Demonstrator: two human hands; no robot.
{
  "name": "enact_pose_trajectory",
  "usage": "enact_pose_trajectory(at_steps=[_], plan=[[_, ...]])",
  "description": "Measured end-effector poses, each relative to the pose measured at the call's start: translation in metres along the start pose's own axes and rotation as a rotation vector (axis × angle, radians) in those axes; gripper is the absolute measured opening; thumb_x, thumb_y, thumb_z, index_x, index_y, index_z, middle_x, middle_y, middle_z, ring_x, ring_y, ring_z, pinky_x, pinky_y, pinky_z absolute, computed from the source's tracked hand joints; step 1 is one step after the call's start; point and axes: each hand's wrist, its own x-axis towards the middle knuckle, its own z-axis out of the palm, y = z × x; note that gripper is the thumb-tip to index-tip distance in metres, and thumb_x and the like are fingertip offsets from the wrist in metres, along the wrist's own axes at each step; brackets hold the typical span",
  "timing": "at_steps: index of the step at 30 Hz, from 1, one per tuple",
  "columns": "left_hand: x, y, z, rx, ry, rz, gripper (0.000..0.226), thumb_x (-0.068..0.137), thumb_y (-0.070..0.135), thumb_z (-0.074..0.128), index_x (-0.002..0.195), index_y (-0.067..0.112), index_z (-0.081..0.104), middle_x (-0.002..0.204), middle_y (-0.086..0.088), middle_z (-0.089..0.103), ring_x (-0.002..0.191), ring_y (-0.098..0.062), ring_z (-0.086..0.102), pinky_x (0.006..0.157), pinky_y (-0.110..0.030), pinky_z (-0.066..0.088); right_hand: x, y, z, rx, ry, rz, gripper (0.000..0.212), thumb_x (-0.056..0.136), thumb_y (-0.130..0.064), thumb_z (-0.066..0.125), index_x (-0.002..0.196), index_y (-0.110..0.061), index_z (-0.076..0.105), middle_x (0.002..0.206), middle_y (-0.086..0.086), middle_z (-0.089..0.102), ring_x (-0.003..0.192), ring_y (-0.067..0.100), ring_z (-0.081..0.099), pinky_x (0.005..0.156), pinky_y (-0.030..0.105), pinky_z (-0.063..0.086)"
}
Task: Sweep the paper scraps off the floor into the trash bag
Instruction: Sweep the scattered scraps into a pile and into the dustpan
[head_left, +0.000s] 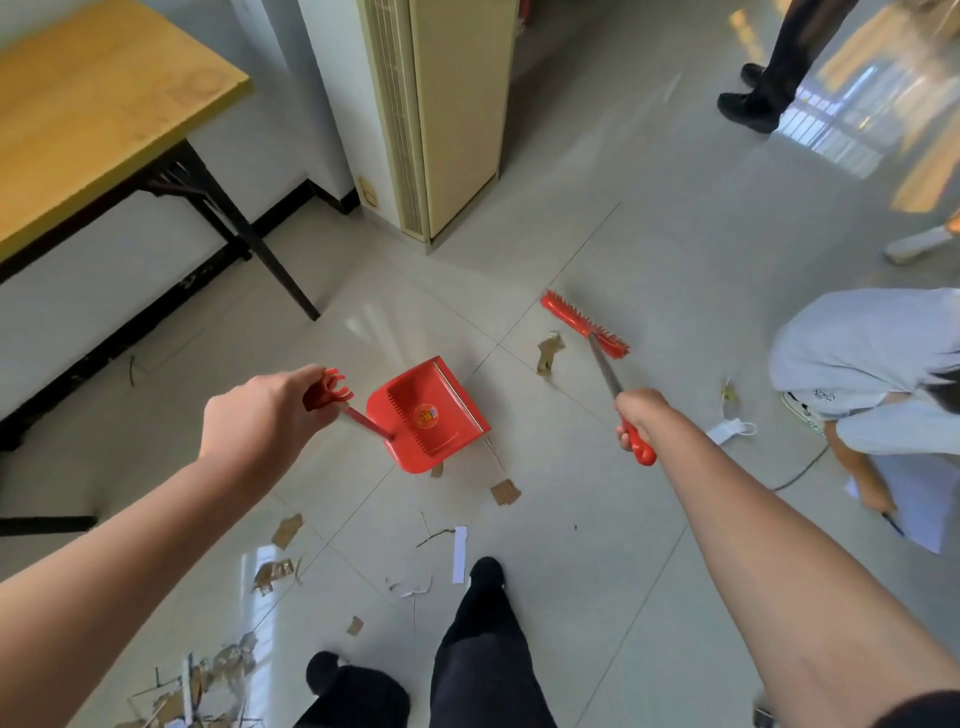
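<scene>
Left grip (260, 415) curled round one red dustpan (428, 415) handle, right grip (639, 415) clenched on one red broom (584, 325), about seven loose paper scraps (505, 492) across the floor (623, 545), heap (197, 686) cut off bottom-left, crouching person (862, 364) half out of frame, floor contact of dustpan unclear.

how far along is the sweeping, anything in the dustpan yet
Barely started. Done: nothing; the dustpan looks empty. In hand: the left hand grips its handle, the right hand grips the broom, head beside a cardboard scrap. Left: the white strip, the scrap pile at lower left; no trash bag in view.
</scene>
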Motion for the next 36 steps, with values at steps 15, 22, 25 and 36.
enact_pose_trajectory(at_steps=[15, 22, 25, 36], plan=[[0.009, -0.024, 0.013, 0.049, 0.047, 0.115, 0.027, 0.085, 0.051, 0.064, 0.096, 0.026, 0.066, 0.075, -0.003, 0.07, 0.07, -0.033, 0.066, 0.052, -0.024, 0.034, -0.021, 0.09, 0.091, -0.124, -0.156, 0.049, 0.021, 0.089, -0.005, 0.021, 0.075, -0.008, 0.038, 0.058, 0.01, 0.043, 0.041, 0.012, 0.036, 0.041, 0.015, 0.035], [-0.034, -0.105, 0.001, 0.032, 0.033, 0.153, 0.03, 0.084, 0.053, 0.064, 0.098, 0.027, 0.066, 0.084, -0.002, 0.072, 0.077, -0.032, 0.068, 0.055, -0.025, 0.037, -0.096, 0.143, 0.163, -0.071, -0.19, 0.141, 0.023, 0.089, -0.003, 0.024, 0.078, -0.001, 0.044, 0.057, 0.008, 0.042, 0.042, 0.014, 0.033, 0.042, 0.017, 0.03], [-0.059, -0.152, -0.004, 0.029, 0.037, 0.2, 0.03, 0.084, 0.052, 0.064, 0.101, 0.028, 0.066, 0.086, 0.0, 0.073, 0.078, -0.031, 0.068, 0.055, -0.026, 0.042, -0.135, 0.169, 0.207, 0.006, -0.229, 0.201, 0.031, 0.094, -0.005, 0.025, 0.068, -0.003, 0.041, 0.052, 0.007, 0.041, 0.026, 0.012, 0.034, 0.034, 0.011, 0.032], [-0.134, -0.294, -0.03, 0.05, -0.011, 0.177, 0.024, 0.086, 0.044, 0.065, 0.095, 0.022, 0.065, 0.083, -0.004, 0.071, 0.078, -0.033, 0.066, 0.057, -0.031, 0.046, -0.276, 0.279, 0.34, -0.037, -0.368, 0.154, 0.017, 0.088, -0.01, 0.034, 0.087, -0.008, 0.05, 0.048, 0.003, 0.037, 0.038, 0.012, 0.031, 0.042, 0.017, 0.025]])
